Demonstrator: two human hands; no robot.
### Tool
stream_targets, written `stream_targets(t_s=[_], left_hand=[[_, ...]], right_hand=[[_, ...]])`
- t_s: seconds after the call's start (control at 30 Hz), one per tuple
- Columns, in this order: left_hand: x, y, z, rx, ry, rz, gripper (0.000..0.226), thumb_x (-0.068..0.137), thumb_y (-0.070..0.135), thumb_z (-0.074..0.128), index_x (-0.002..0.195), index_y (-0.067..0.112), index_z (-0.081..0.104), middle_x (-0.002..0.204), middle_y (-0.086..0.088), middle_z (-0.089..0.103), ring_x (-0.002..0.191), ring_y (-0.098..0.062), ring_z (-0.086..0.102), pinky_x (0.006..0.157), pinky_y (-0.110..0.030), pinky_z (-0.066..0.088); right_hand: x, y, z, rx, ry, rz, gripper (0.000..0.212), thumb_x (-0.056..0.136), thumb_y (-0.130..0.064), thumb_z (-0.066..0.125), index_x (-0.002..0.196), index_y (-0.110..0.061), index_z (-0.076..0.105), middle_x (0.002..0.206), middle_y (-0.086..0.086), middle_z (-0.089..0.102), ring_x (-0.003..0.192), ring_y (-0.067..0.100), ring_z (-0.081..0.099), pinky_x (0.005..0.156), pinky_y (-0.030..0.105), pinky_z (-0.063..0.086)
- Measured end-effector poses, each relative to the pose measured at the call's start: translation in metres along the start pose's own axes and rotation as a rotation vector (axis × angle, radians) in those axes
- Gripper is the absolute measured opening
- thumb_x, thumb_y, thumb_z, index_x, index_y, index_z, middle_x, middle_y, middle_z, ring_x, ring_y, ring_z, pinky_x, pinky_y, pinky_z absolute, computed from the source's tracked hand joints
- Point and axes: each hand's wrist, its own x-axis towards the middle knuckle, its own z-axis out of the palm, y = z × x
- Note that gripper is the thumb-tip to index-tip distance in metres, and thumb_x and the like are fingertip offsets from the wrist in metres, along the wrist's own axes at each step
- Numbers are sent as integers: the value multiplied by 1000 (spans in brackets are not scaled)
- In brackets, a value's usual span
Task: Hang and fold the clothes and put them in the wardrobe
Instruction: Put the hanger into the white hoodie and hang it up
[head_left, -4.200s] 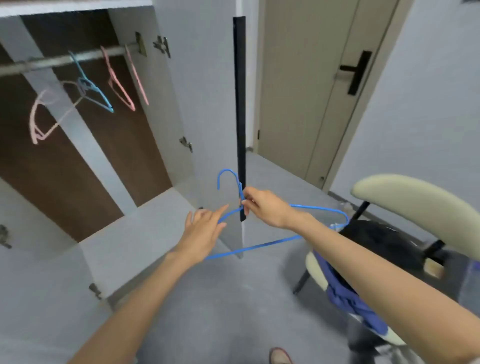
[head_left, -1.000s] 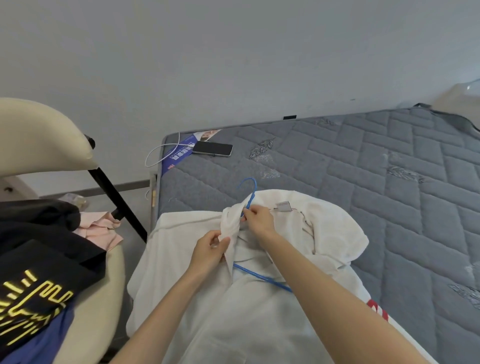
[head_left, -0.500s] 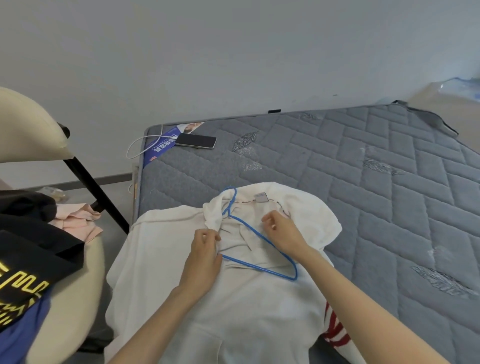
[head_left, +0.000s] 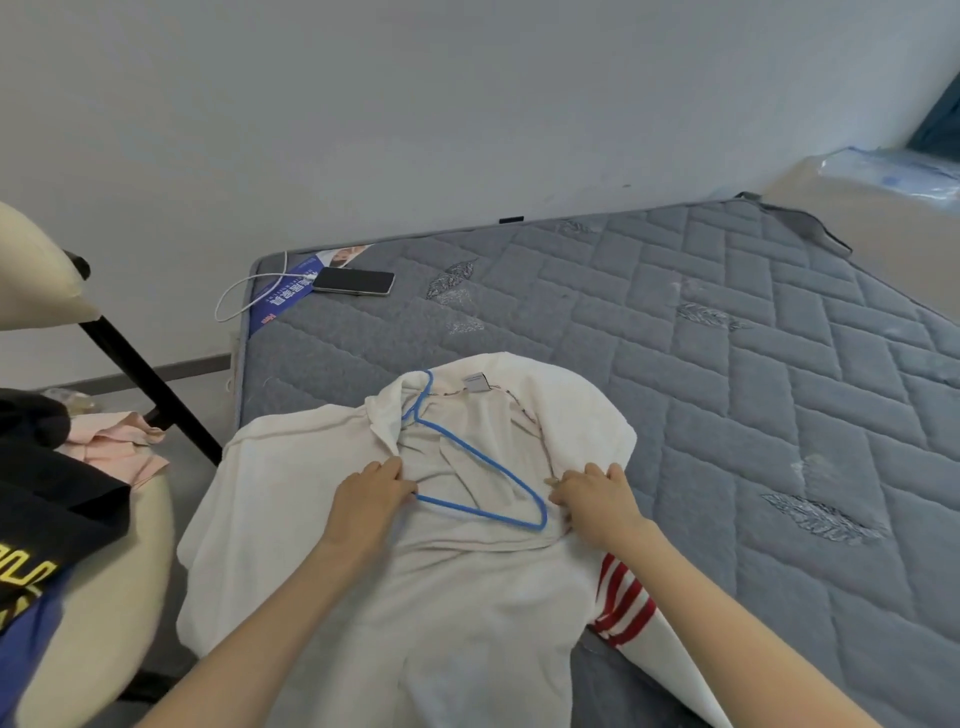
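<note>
A cream hooded top (head_left: 467, 597) with a red-striped cuff lies spread on the near corner of the grey mattress (head_left: 727, 364). A blue wire hanger (head_left: 483, 478) lies inside its open neck, hook pointing up toward the hood. My left hand (head_left: 371, 501) grips the fabric at the left side of the neck opening, over the hanger's left end. My right hand (head_left: 592, 493) pinches the fabric at the right side of the neck, beside the hanger's right corner.
A cream chair (head_left: 93, 597) at the left holds a pile of clothes: a black printed garment (head_left: 47, 514), a pink one (head_left: 117, 447) and a blue one. A phone (head_left: 353, 282) with a white cable lies near the mattress's far left corner. A grey wall stands behind.
Since the wardrobe view, I have turned to the bed and laid the hanger into the top's neck. In the last second my hands have spread apart to either side of the neck opening.
</note>
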Motion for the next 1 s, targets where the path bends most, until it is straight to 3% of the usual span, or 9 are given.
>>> stream_targets(t_s=[0.07, 0.27, 0.4, 0.5, 0.6, 0.67, 0.77, 0.87, 1.0], left_hand=[[0, 1, -3, -109, 33, -37, 15, 70, 17, 79, 72, 25, 67, 72, 3, 49, 66, -21, 54, 50, -28, 38], [11, 24, 2, -185, -82, -25, 17, 92, 9, 51, 97, 8, 67, 105, -10, 58, 102, -31, 53, 84, -42, 43], [15, 59, -1, -199, -209, -44, 18, 88, 26, 44, 80, 14, 55, 79, -1, 44, 85, -23, 49, 57, -23, 29], [15, 76, 6, -213, -254, -41, 11, 90, 17, 48, 82, 11, 54, 72, -1, 43, 87, -27, 51, 71, -28, 37], [8, 58, 23, -403, -251, -51, 15, 89, 23, 42, 83, 19, 55, 96, -5, 64, 98, -25, 60, 87, -36, 49], [0, 37, 26, -534, -166, -73, 21, 81, 21, 40, 73, 13, 57, 76, 7, 65, 76, -10, 60, 73, -32, 49], [-15, 10, 15, -759, -124, -226, 33, 89, -2, 44, 75, 17, 67, 67, 9, 68, 60, -1, 57, 61, -18, 45], [-32, -19, 4, -861, -59, -338, 35, 94, -4, 41, 90, 18, 69, 82, -3, 71, 60, -8, 62, 58, -18, 50], [-61, -45, -4, -837, 36, -393, 30, 96, 4, 46, 92, 27, 66, 87, 3, 70, 65, 2, 60, 60, -9, 45]], right_hand=[[-8, 3, -2, 38, -8, 30, 24, 93, -3, 37, 75, -19, 43, 121, 3, 55, 112, 25, 51, 80, 31, 32], [-29, 10, -26, 157, 106, -41, 29, 92, -2, 41, 111, -14, 60, 116, 3, 52, 101, 27, 57, 70, 31, 38], [-39, 11, -46, 301, 262, -79, 23, 89, -3, 45, 101, -13, 62, 110, 0, 45, 87, 25, 54, 67, 31, 41], [-32, 2, -60, 483, 451, -90, 18, 91, -8, 44, 100, -9, 59, 113, 1, 46, 81, 19, 49, 64, 23, 32], [-6, -17, -66, 559, 533, -197, 18, 89, -3, 45, 98, -8, 60, 117, 5, 46, 94, 27, 52, 74, 30, 40], [15, -31, -57, 687, 459, -304, 26, 84, 2, 47, 102, -9, 62, 120, 8, 47, 105, 29, 51, 91, 37, 43], [34, -49, -36, 848, 284, -325, 60, 84, 12, 40, 136, -16, 47, 149, 13, 29, 140, 23, 25, 113, 24, 20], [36, -65, -23, 933, 229, -247, 73, 86, 12, 36, 147, -28, 28, 159, 8, 7, 147, 17, 7, 102, 14, 20], [22, -87, -15, 970, 369, -227, 70, 88, 6, 45, 147, -24, 24, 157, 5, 9, 146, 16, 8, 101, 10, 14]])
